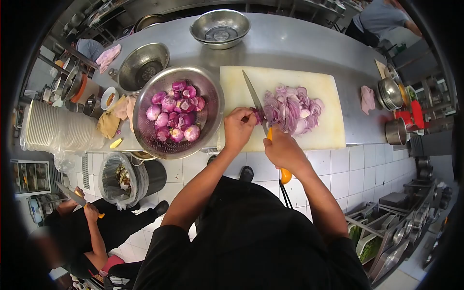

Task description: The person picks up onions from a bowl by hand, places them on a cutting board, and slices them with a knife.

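Observation:
My right hand (282, 150) is wrapped round the yellow-orange handle of a long knife (253, 91), whose blade points up and away over the white cutting board (331, 113). Just left of the blade, my left hand (239, 128) has its fingers closed on a small piece of red onion (256, 115) at the board. A heap of sliced red onion (295, 110) lies right of the knife. Left of the board, a perforated metal colander (212, 106) holds several peeled red onions (169, 104).
Metal bowls (221, 17) stand behind on the steel counter (290, 43). Stacked white lids (53, 130) and a cloth (110, 123) are at the left. Below is a lined bin (108, 169). A co-worker (99, 232) at lower left holds a knife. A pink cloth (367, 99) lies at right.

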A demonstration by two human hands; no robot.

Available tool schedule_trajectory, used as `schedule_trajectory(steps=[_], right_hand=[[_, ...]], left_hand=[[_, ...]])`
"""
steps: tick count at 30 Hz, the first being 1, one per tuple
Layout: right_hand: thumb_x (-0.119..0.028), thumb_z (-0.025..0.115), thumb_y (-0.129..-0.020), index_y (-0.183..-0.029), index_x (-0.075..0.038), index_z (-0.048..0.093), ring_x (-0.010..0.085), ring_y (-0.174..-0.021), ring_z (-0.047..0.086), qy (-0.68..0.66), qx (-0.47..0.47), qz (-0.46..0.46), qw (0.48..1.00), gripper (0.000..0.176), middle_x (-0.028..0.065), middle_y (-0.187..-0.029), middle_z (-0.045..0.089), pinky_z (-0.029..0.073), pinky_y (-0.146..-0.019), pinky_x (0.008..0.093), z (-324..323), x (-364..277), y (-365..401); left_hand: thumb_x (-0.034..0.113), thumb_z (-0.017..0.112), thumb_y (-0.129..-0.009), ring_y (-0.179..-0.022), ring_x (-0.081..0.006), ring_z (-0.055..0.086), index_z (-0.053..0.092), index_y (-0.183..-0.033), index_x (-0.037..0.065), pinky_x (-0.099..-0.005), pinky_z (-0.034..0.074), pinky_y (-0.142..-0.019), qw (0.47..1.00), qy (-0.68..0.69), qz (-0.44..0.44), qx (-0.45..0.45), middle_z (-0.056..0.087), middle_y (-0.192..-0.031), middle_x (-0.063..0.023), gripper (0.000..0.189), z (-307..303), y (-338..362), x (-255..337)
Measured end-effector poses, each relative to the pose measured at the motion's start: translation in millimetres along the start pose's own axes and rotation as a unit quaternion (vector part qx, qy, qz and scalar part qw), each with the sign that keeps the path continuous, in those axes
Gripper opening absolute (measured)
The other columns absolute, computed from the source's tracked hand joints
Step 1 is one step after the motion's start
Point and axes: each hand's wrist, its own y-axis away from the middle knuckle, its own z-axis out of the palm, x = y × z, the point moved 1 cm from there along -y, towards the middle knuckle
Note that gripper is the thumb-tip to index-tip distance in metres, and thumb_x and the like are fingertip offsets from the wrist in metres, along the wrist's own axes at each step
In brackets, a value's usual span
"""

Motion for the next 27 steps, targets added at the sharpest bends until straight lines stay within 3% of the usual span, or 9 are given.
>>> schedule_trajectory(steps=[3, 6, 9, 12, 15, 18, 21, 24, 27], right_hand=[[-0.015, 0.054, -0.098, -0.115, 0.006, 0.044, 0.0341, -0.053, 0.067, 0.083, 0.131, -0.127, 0.980, 0.029, 0.0274, -0.078, 0.067, 0.055, -0.052, 0.0451, 36, 24, -31], [-0.018, 0.055, -0.096, -0.120, 0.006, 0.046, 0.0514, -0.094, 0.067, -0.031, 0.040, -0.019, 0.999, 0.035, 0.0341, -0.093, 0.069, 0.052, -0.084, 0.0583, 28, 15, -50], [-0.017, 0.054, -0.096, -0.124, 0.005, 0.045, 0.0478, -0.081, 0.070, -0.024, 0.033, -0.026, 0.999, 0.037, 0.0329, -0.089, 0.069, 0.055, -0.075, 0.0549, 23, 18, -58], [-0.014, 0.052, -0.096, -0.127, 0.007, 0.044, 0.0408, -0.064, 0.070, -0.057, -0.037, 0.034, 0.997, 0.039, 0.0309, -0.083, 0.069, 0.057, -0.062, 0.0493, -14, -18, -18], [-0.015, 0.053, -0.099, -0.122, 0.008, 0.043, 0.0301, -0.051, 0.066, -0.045, -0.050, 0.047, 0.997, 0.034, 0.0228, -0.079, 0.066, 0.053, -0.049, 0.0431, -25, -27, 7], [-0.015, 0.053, -0.099, -0.119, 0.008, 0.044, 0.0323, -0.052, 0.067, -0.045, -0.050, 0.053, 0.996, 0.032, 0.0244, -0.080, 0.066, 0.054, -0.050, 0.0452, -25, -31, 15], [-0.015, 0.053, -0.098, -0.115, 0.007, 0.044, 0.0350, -0.053, 0.067, 0.015, 0.039, -0.041, 0.998, 0.029, 0.0264, -0.080, 0.067, 0.054, -0.051, 0.0473, 13, 6, -12], [-0.014, 0.055, -0.094, -0.123, 0.009, 0.045, 0.0535, -0.101, 0.063, -0.025, 0.032, -0.008, 0.999, 0.039, 0.0361, -0.098, 0.067, 0.049, -0.090, 0.0595, 26, 7, -37], [-0.014, 0.054, -0.095, -0.124, 0.010, 0.045, 0.0501, -0.089, 0.068, -0.027, 0.035, -0.011, 0.999, 0.039, 0.0366, -0.095, 0.067, 0.053, -0.082, 0.0566, 26, 7, -49]], left_hand=[[0.001, 0.071, -0.081, -0.070, -0.0222, 0.071, 0.072, -0.085, -0.005, -0.0317, 0.057, -0.067, 1.000, 0.004, 0.013, 0.012, 0.073, -0.087, -0.0148, 0.007, 0, 0, 0], [0.000, 0.071, -0.081, -0.070, -0.0224, 0.071, 0.072, -0.085, -0.005, -0.0318, 0.057, -0.067, 1.000, 0.006, 0.016, 0.009, 0.073, -0.087, -0.0149, 0.007, 0, -2, 0], [0.000, 0.071, -0.082, -0.070, -0.0221, 0.071, 0.072, -0.085, -0.006, -0.0314, 0.057, -0.067, 1.000, 0.008, 0.019, 0.006, 0.072, -0.088, -0.0147, 0.007, 2, -1, 0], [0.001, 0.071, -0.082, -0.069, -0.0214, 0.071, 0.072, -0.085, -0.005, -0.0310, 0.056, -0.066, 1.000, 0.013, 0.002, 0.001, 0.072, -0.088, -0.0143, 0.007, -1, -1, 3], [0.001, 0.072, -0.083, -0.069, -0.0205, 0.071, 0.072, -0.086, -0.005, -0.0306, 0.056, -0.065, 1.000, 0.017, -0.012, -0.009, 0.072, -0.087, -0.0137, 0.007, -1, 0, 6], [0.002, 0.072, -0.083, -0.069, -0.0198, 0.071, 0.072, -0.085, -0.005, -0.0303, 0.056, -0.065, 1.000, 0.016, -0.011, -0.001, 0.072, -0.087, -0.0133, 0.007, 0, 0, 6], [0.002, 0.073, -0.083, -0.070, -0.0194, 0.071, 0.072, -0.086, -0.005, -0.0300, 0.056, -0.065, 1.000, 0.014, -0.004, 0.003, 0.072, -0.087, -0.0133, 0.007, 0, 1, 2], [0.002, 0.073, -0.084, -0.071, -0.0199, 0.071, 0.072, -0.086, -0.005, -0.0302, 0.056, -0.066, 1.000, 0.024, -0.005, 0.003, 0.072, -0.088, -0.0136, 0.008, 1, 1, 1], [0.003, 0.073, -0.084, -0.071, -0.0210, 0.072, 0.072, -0.087, -0.005, -0.0313, 0.057, -0.067, 1.000, 0.007, 0.006, 0.002, 0.073, -0.088, -0.0142, 0.009, -1, 1, 0]])
